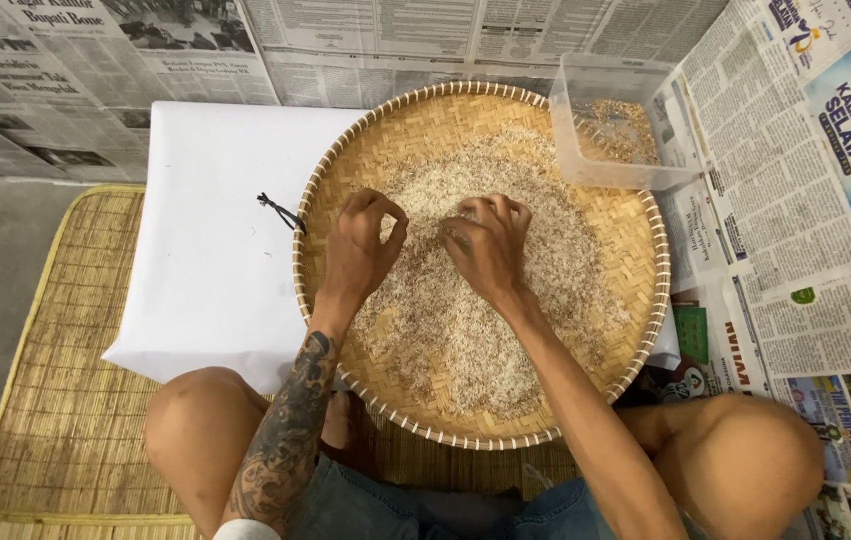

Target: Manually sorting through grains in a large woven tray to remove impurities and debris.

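Note:
A round woven bamboo tray [635, 330] lies in front of me, spread with white rice grains [545, 250]. My left hand [360, 245] hovers over the rice at the tray's left half, thumb and fingertips pinched together. My right hand [490, 245] rests on the rice near the tray's middle, fingers curled down into the grains. Whether either pinch holds a grain is too small to see. Both forearms reach in from the bottom of the view; the left one is tattooed.
A clear plastic box [610, 130] with brownish grains sits on the tray's upper right rim. Under the tray lies a white sheet [210, 230]. A woven mat [75, 400] covers the floor at left; newspapers [795, 200] cover the right and back. My bare knees flank the tray's near edge.

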